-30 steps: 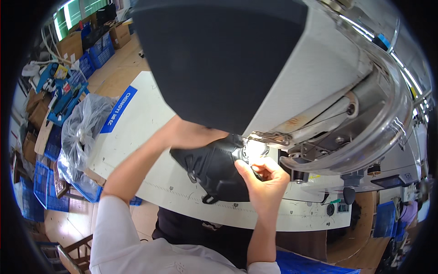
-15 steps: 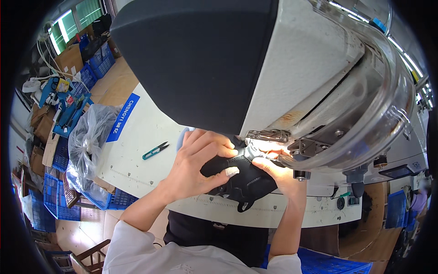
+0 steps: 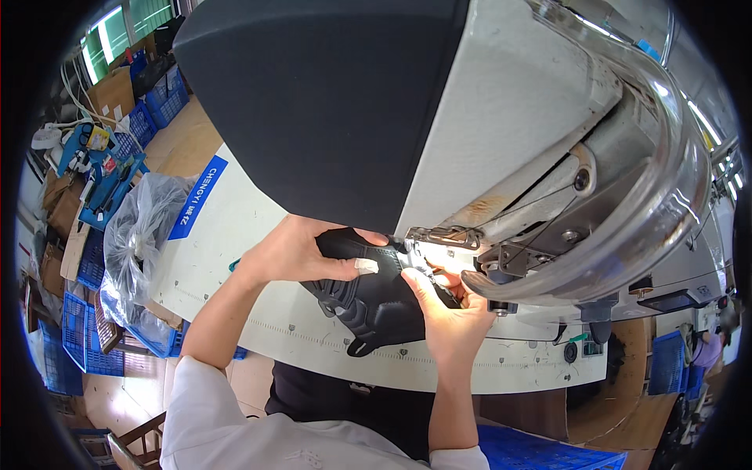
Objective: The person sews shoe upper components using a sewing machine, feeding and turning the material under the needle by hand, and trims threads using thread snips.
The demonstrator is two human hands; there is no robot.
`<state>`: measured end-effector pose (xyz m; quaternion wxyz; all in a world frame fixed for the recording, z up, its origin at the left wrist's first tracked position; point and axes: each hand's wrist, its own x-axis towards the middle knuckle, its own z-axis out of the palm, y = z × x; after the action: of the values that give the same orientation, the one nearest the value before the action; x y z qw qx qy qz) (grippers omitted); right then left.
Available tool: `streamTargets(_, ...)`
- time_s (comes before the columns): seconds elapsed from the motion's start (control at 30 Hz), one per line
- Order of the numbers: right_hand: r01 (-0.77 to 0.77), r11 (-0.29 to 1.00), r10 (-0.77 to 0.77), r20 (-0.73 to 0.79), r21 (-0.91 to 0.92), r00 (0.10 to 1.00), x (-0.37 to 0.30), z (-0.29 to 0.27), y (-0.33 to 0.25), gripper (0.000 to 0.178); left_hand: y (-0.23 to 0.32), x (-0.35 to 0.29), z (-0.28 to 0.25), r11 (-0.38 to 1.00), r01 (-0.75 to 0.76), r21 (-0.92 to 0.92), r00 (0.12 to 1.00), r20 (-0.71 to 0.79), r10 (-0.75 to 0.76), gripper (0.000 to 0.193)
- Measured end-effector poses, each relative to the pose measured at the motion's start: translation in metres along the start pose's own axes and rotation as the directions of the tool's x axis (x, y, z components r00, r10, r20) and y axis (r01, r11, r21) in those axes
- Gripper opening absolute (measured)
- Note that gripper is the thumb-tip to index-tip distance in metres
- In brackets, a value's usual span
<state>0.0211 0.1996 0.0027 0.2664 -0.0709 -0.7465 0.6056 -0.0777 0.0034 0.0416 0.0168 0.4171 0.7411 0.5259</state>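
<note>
A black shoe upper [image 3: 395,309] with stitched seams and a small loop tab lies under the head of a sewing machine [image 3: 439,133]. My left hand [image 3: 313,251] grips its far left part, the taped thumb on top and most fingers hidden behind the material. On the other side my right hand [image 3: 454,313] pinches the upper's edge between thumb and fingers, close to the lit needle area [image 3: 427,254]. The needle itself is hard to make out in the glare. Just the teal handle end of the thread snips [image 3: 234,265] shows beside my left wrist.
The white machine table [image 3: 274,313] carries a printed scale along its front edge. A clear plastic bag [image 3: 141,243] hangs at its left, above blue crates [image 3: 86,333]. A blue tool tray [image 3: 110,192] stands farther left. Blue crates [image 3: 666,360] also stand at the right.
The shoe upper has turned and more of it shows. My left hand has moved left and now clasps its edge, with its forearm covering most of the snips. The whole view has shifted slightly.
</note>
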Motion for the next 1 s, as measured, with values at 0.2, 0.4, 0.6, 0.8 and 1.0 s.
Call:
streamTargets(0.2, -0.127, 0.991, 0.128, -0.046, 0.035, 0.991, -0.007, 0.01, -0.003, 0.02, 0.015, 0.001, -0.003, 0.987, 0.006, 0.161, 1.0, -0.014, -0.004, 0.031)
streamTargets(0.4, 0.049, 0.999, -0.049, -0.074, 0.0, 0.996, 0.007, -0.009, 0.031, 0.029, 0.022, -0.041, 0.075, 0.782, -0.141, 0.608, 0.967, -0.086, 0.241, 0.049)
streamTargets(0.6, -0.406, 0.914, 0.388, 0.331, -0.016, 0.86, 0.079, -0.036, 0.111, 0.016, 0.012, -0.036, 0.128, 0.64, -0.08, 0.764, 0.926, -0.18, 0.331, 0.039)
streamTargets(0.8, -0.4, 0.681, 0.159, 0.409, 0.614, 0.899, 0.064, -0.01, 0.122, 0.016, 0.006, -0.04, 0.105, 0.725, -0.133, 0.676, 0.945, -0.134, 0.298, 0.043)
streamTargets(1.0, -0.25, 0.545, 0.022, 0.284, 0.8, 0.959, 0.046, 0.001, 0.118, 0.016, -0.003, -0.042, 0.076, 0.865, -0.21, 0.455, 0.968, -0.024, 0.248, 0.064)
